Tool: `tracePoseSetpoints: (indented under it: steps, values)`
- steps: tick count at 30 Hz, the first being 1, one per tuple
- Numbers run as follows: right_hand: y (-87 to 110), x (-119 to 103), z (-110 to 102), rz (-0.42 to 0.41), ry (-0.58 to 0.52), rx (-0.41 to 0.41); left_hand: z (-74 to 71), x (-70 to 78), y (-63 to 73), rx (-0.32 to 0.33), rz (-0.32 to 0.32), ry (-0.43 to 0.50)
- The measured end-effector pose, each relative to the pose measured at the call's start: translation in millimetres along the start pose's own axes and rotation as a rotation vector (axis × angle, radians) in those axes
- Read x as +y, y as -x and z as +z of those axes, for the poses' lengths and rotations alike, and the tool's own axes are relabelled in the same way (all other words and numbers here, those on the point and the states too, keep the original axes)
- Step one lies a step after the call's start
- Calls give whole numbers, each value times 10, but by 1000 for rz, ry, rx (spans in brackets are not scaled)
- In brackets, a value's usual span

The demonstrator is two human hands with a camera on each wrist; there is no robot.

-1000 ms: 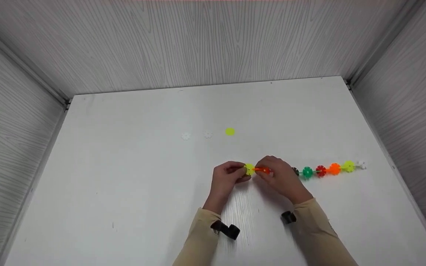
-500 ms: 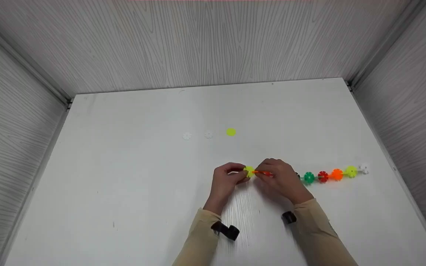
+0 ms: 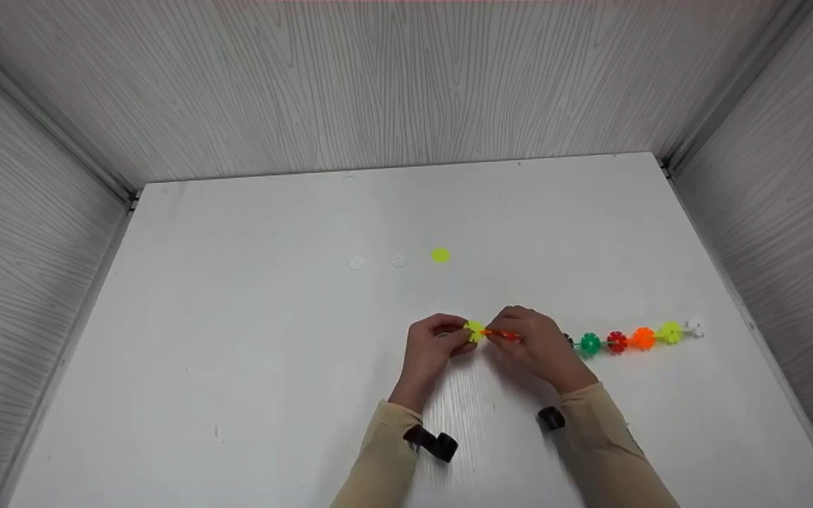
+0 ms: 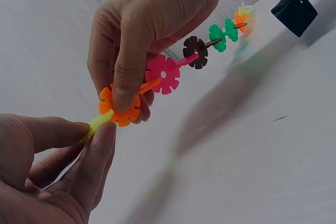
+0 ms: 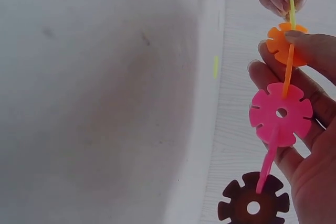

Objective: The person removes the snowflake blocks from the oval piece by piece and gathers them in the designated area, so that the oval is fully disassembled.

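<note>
My left hand (image 3: 432, 346) pinches a yellow-green snowflake disc (image 3: 475, 331) between thumb and fingers. That disc meets the edge of an orange snowflake disc (image 4: 119, 109), which my right hand (image 3: 533, 342) pinches at the end of a chain. In the right wrist view the yellow-green disc stands edge-on at the orange one's rim. Behind it along the chain come another orange disc seen edge-on, pink discs (image 5: 281, 114) and a dark brown disc (image 5: 253, 203). Beyond my right hand the chain runs on with a green disc (image 3: 590, 343), a red disc (image 3: 617, 342) and several others.
Two white snowflake discs (image 3: 397, 261) and a loose yellow-green disc (image 3: 440, 255) lie farther back on the white table (image 3: 237, 317). The chain's white end disc (image 3: 694, 327) lies toward the right edge. Wood-grain panels (image 3: 392, 85) enclose the back and sides.
Both hands keep their pinch on the discs, with only slight shifts of the fingers. The right part of the chain has dipped slightly toward me; the whole view has shifted a little.
</note>
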State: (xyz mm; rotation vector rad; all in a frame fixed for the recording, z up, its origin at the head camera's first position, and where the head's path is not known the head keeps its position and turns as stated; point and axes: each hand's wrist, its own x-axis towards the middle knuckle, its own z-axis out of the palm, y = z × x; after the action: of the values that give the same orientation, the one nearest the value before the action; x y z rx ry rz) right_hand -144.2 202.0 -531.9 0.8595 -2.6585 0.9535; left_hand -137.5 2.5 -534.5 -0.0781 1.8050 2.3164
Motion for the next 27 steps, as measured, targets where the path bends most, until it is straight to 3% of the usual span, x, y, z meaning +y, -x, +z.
tracePoseSetpoints:
  steps: [8, 15, 27]
  values:
    - [12, 11, -5, 19, -10, -23, 1, -19, -7, -1, -11, 16]
    - [17, 22, -4, -24, -24, -18, -34, -26, -30, -10, 2, 21]
    - [39, 57, -21, 15, -50, 25, -127, 43, -199, 103, -32, 15]
